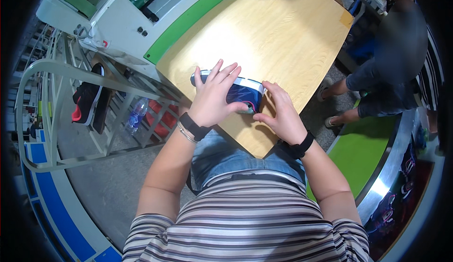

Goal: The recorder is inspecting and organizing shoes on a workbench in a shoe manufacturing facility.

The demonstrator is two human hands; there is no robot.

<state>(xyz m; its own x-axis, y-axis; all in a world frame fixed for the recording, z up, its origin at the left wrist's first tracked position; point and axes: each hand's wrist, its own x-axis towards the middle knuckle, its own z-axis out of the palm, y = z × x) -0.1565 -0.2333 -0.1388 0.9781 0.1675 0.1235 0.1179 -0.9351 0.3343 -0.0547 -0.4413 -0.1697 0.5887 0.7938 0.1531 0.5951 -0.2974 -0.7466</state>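
A dark blue sneaker (239, 94) with a white sole and pink trim round its collar lies on its side on the wooden tabletop (288, 31). Its sole faces away from me, its toe points left. Across the toe and middle, my left hand (216, 96) spans the shoe, with spread fingers over the sole and the thumb by the collar. At the heel end, my right hand (283, 113) takes hold of the shoe, fingers on the far side and thumb on the near side. My left palm hides part of the upper.
A grey metal rack (47, 64) at left carries a black-and-red shoe (87, 99) and a plastic bottle (138, 113). A white machine with a green edge (198, 14) borders the table. Right, another person (396, 59) stands near a green conveyor belt (363, 149) with a metal rim.
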